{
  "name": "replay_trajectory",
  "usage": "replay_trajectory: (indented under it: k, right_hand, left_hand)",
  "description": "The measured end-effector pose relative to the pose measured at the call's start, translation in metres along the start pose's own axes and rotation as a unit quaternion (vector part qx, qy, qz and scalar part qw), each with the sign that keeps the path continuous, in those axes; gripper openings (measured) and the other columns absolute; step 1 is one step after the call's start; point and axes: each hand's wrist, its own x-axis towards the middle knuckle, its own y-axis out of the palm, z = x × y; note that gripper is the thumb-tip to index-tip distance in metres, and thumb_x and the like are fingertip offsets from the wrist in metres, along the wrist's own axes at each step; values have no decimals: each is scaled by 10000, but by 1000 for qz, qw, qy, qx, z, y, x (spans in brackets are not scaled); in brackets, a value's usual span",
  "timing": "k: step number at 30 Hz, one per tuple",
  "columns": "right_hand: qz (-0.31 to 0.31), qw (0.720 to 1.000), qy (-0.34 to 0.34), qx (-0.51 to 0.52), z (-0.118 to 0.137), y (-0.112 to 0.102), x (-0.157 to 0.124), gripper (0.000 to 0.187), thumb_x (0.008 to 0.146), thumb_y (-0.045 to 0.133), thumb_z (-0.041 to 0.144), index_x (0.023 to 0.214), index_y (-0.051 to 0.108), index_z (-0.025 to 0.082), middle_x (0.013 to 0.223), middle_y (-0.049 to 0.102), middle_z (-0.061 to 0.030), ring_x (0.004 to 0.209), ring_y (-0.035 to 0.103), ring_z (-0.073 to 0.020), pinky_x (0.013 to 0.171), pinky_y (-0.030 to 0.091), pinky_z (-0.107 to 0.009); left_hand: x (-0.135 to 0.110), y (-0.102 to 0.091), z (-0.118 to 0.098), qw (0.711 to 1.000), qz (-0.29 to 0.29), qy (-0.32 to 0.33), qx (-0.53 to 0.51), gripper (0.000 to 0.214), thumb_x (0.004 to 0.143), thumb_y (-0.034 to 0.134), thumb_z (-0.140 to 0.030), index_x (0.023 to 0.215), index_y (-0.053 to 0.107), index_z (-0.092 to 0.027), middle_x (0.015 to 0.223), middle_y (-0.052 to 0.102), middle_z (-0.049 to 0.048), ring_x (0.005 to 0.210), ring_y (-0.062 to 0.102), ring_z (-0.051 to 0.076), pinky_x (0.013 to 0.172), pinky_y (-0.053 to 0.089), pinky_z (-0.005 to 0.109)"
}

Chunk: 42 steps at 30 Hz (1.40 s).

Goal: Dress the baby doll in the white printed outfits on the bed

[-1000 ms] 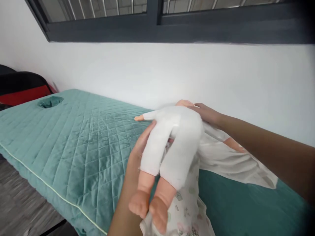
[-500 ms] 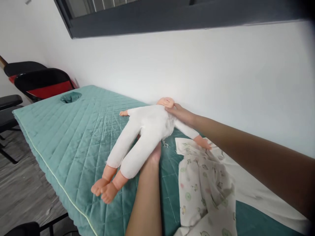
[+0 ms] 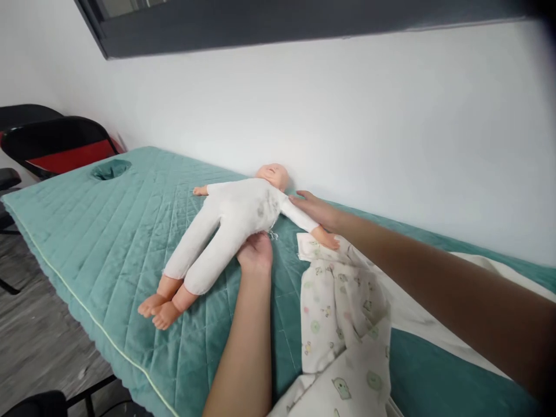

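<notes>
A baby doll (image 3: 230, 211) with a white cloth body lies on its back, head towards the wall and bare feet towards the front left. My left hand (image 3: 257, 252) is palm up at the doll's hip, its fingers hidden beneath the body. Beside the doll's shoulder, my right hand (image 3: 310, 205) is open with fingers stretched out, close to the white sleeve-like arm and apart from the head. A crumpled white cloth printed with small green figures (image 3: 339, 324) lies to the right, with the doll's hand over its upper edge.
Quilted green cover (image 3: 130, 243) spreads over a bed with a face hole (image 3: 110, 169) at its far left end. White wall (image 3: 369, 116) runs along the back. Black folding chairs with red (image 3: 69, 156) stand beyond the left end.
The doll's head has been let go by my right hand, which is now beside the shoulder. Doll and hands appear further left in view, and more of my left palm shows.
</notes>
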Motion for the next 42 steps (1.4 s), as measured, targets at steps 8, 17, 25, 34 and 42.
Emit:
replay_trajectory:
  k: [8,17,25,34,42]
  right_hand:
    - [-68,994,-30,-74,-52,-16,-46,715,805,743,437,1431,511,183,1394,615,-153,1215,626,-293,1067,472,-459]
    - [-261,939,-100,-202,-71,1,-44,479,831,700,416,1234,634,168,1269,657,-135,1213,576,-304,1058,436,-476]
    - [-303,936,-61,-168,-75,-3,-42,538,794,717,395,1269,608,167,1309,634,-137,1227,568,-309,1050,454,-488]
    - [-315,927,-79,-189,-75,0,-44,545,792,660,345,1300,577,166,1327,602,-161,1240,542,-324,1060,440,-502]
    - [-365,866,-15,-342,-117,-67,-83,531,967,439,488,1313,562,104,1301,598,-226,1231,526,-370,1032,411,-524]
  left_hand:
    - [-2,4,6,999,-14,-5,41,438,1041,248,-345,1027,679,-272,1100,743,76,1132,651,202,976,538,410]
    - [-23,23,19,983,-116,-141,-8,288,977,344,-201,1178,549,-171,1235,636,159,1064,704,227,852,625,377]
    - [-36,31,28,978,-144,-122,84,268,942,367,-95,1061,603,-143,1287,615,151,1063,723,193,999,572,374]
    - [-52,41,30,967,-130,-178,124,124,861,482,-70,806,564,-145,1088,668,110,1054,703,189,1040,522,356]
    - [-82,38,46,911,30,-67,407,194,838,615,-152,1024,644,-200,1160,663,68,1149,618,200,1092,430,376]
